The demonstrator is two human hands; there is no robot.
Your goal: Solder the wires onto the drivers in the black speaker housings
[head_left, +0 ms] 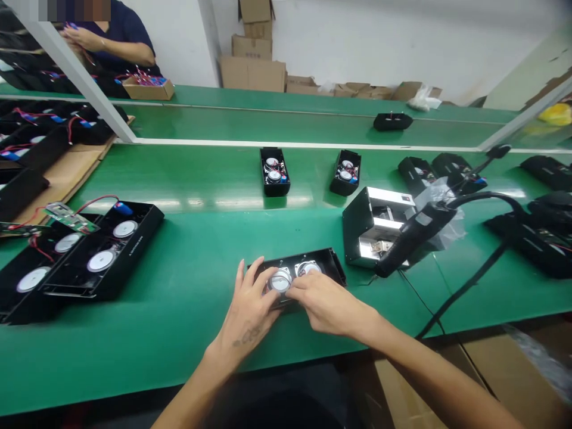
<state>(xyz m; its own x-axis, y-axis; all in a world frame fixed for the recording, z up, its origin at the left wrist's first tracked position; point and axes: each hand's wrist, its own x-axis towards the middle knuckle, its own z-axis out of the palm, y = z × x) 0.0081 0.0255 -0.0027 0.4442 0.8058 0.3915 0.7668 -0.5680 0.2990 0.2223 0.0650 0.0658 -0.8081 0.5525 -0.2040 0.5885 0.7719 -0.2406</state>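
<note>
A black speaker housing (331, 266) lies in front of me with its open side up. Two round speaker drivers sit in it: a left driver (280, 280) and a right driver (308, 267). My left hand (250, 298) is wrapped over the housing's left end, thumb on the near side, fingers at the far edge and against the left driver. Between the drivers, my right hand (324, 298) is closed with its fingertips pressed together at the left driver's right edge. Whatever those fingertips pinch, if anything, is hidden. The right hand partly covers the right driver.
A soldering-station-like metal box (378, 229) with a black handheld tool (415, 235) and cable stands at right. Open housings (107, 253) with a circuit board (71, 217) lie left; further housings (274, 173) stand beyond. A co-worker (120, 36) handles wires behind the frame.
</note>
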